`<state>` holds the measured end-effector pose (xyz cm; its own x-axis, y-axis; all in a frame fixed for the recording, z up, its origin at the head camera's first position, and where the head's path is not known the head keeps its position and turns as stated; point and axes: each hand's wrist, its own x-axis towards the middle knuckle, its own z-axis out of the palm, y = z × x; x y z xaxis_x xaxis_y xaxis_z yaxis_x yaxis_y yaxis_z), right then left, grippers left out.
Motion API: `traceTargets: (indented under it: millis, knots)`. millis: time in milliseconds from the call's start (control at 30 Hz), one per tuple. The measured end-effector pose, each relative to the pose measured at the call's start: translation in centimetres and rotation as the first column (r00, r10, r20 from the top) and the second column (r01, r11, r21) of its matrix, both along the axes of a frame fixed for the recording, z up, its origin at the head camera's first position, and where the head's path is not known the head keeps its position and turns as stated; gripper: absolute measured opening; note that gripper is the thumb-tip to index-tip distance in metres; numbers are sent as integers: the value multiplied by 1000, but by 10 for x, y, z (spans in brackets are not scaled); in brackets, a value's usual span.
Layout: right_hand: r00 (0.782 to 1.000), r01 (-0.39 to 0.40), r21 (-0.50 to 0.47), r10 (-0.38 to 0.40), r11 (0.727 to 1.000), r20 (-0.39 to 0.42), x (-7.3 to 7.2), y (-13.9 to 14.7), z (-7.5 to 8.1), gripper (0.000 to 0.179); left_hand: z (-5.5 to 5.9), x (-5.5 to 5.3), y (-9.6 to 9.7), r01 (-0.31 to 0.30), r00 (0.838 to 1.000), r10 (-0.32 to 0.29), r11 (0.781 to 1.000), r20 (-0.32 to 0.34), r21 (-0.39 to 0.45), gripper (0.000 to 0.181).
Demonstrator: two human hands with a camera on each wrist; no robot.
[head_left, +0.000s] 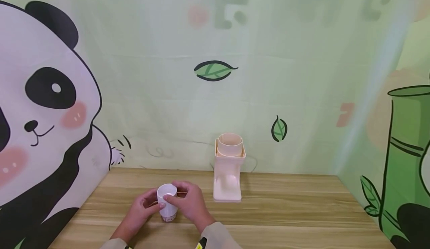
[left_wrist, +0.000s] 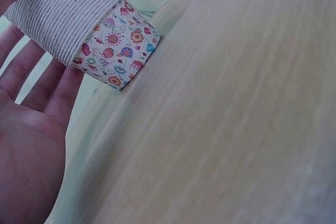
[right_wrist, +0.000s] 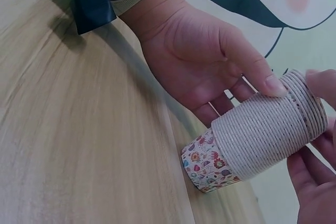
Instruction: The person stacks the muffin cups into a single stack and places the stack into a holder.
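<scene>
A stack of nested paper cups stands nearly upright between my two hands at the left of the table. Its closely packed white rims show as ridges, and the lowest cup has a colourful flower-and-bird print. My left hand holds the stack from the left, thumb on the near side and fingers behind. With thumb and fingers, my right hand grips the upper end near the top rim. Whether the base touches the table cannot be told.
A pale pink stand with a round, open-topped cylinder sits at the back of the wooden table, right of my hands. Behind the table hangs a green printed cloth with a panda and leaves.
</scene>
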<state>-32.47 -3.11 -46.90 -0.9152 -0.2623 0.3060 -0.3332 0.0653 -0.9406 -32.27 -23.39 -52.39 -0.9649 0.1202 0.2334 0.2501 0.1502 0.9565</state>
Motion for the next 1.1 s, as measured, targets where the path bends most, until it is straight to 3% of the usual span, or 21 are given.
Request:
traceTargets:
  millis: [600,1100]
  knots:
    - [999,-40,94,38,995,21,-2,5,3,49,3,0,-1,17,1000,-17,1000,-4,-15,50]
    - [999,-37,-8,37,999,0,1,5,-7,48,2,0,-1,22,999,-23,999,-33,-26,50]
